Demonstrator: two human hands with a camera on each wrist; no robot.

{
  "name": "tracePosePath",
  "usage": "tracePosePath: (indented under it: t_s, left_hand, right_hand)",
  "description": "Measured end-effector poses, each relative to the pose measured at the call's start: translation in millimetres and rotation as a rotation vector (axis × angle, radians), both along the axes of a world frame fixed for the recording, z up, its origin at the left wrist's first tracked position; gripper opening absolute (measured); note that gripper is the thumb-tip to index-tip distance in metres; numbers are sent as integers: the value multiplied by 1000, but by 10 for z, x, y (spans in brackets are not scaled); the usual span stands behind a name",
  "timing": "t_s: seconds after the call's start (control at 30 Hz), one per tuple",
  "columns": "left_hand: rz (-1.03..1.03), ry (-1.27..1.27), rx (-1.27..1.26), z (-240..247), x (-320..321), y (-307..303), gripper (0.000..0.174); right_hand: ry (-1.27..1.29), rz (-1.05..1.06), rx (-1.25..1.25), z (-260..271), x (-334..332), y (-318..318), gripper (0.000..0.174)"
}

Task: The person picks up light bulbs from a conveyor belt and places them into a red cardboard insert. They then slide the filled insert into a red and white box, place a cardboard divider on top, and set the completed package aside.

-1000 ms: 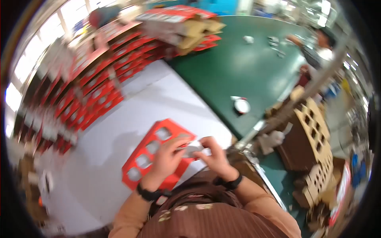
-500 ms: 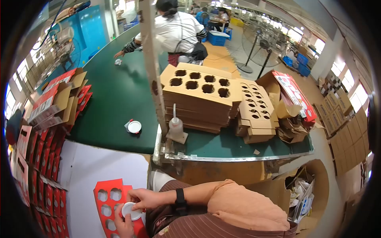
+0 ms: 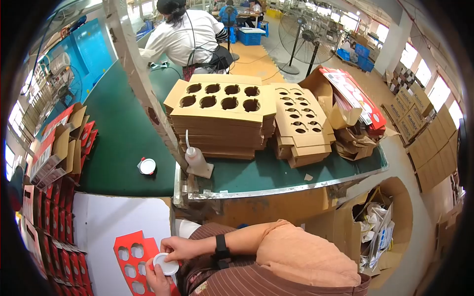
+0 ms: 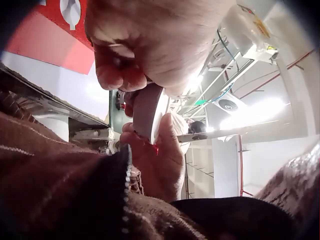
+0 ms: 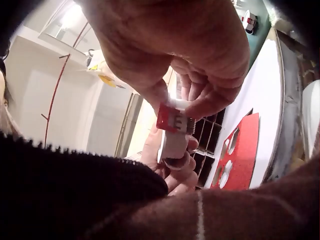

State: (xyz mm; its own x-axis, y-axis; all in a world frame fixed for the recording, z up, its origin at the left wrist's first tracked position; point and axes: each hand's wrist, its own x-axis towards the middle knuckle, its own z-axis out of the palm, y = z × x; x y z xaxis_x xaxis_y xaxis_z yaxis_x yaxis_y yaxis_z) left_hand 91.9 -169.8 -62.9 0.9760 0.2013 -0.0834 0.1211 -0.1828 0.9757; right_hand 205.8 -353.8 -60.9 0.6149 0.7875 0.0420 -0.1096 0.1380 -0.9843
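A round white disc-shaped piece (image 3: 167, 265) is held between both hands, its flat face turned up toward the head camera. My left hand (image 3: 158, 282) grips its near edge with fingers and thumb. From the other side, my right hand (image 3: 180, 248) pinches it at the rim. In the left wrist view the disc (image 4: 147, 112) appears edge-on, thick-walled, between the two hands. A red-and-white tag (image 5: 167, 118) with dark lettering shows at the right fingertips in the right wrist view. Beneath the hands lies a red card sheet (image 3: 132, 260) with rows of round holes.
Another white disc (image 3: 147, 166) lies on the green table (image 3: 118, 123). Past a metal post (image 3: 143, 79) stand a squeeze bottle (image 3: 194, 158) and stacked brown hole-punched cardboard (image 3: 217, 133). Red cartons (image 3: 57, 251) are piled at left. A carton of scraps (image 3: 377, 237) stands right. A person (image 3: 182, 39) leans over the table.
The head view has swung to the right, bringing the cardboard stacks into sight. Both hands keep hold of the disc, now with its face plainly visible. The person in white has shifted.
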Motion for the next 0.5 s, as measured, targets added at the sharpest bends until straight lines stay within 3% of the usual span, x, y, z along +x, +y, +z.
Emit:
tracePosePath:
  t_s: [0.2,0.27,0.33,0.4,0.5]
  left_hand:
    - [55,-86,13,266,20,-222,30]
    - [-88,-82,-6,336,20,-188,31]
    - [-49,-42,-41,371,-3,-250,31]
    - [48,-29,-63,366,1,-288,32]
    - [54,-2,-54,284,-12,-180,37]
  right_hand:
    - [100,12,5,191,42,-117,22]
    - [90,-5,30,122,18,-75,21]
    - [4,-66,51,160,15,-60,19]
    - [115,-51,13,135,-10,-41,20]
    - [-17,-98,-11,0,-4,64,21]
